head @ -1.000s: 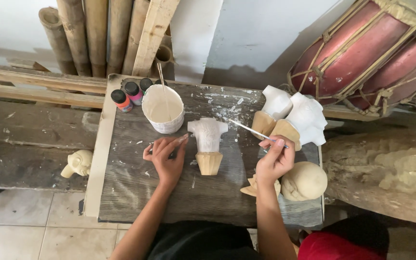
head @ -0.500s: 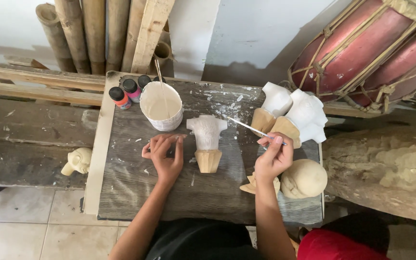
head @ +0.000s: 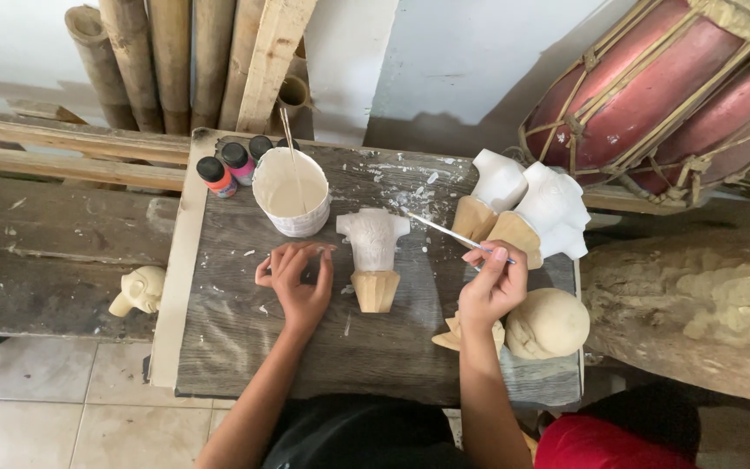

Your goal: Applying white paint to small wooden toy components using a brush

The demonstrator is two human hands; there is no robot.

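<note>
Three small paint bottles with black caps and orange and pink labels stood at the desk's far-left corner, beside a white paint cup. The carved figure, white-painted above a bare wooden base, stood mid-desk between the hands. The right hand pinched a thin brush; the left hand rested empty, fingers loosely spread.

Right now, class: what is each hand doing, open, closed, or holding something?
Left hand: holds nothing, fingers loosely curled, resting on the wooden board.
Right hand: closed on a thin paintbrush.
</note>
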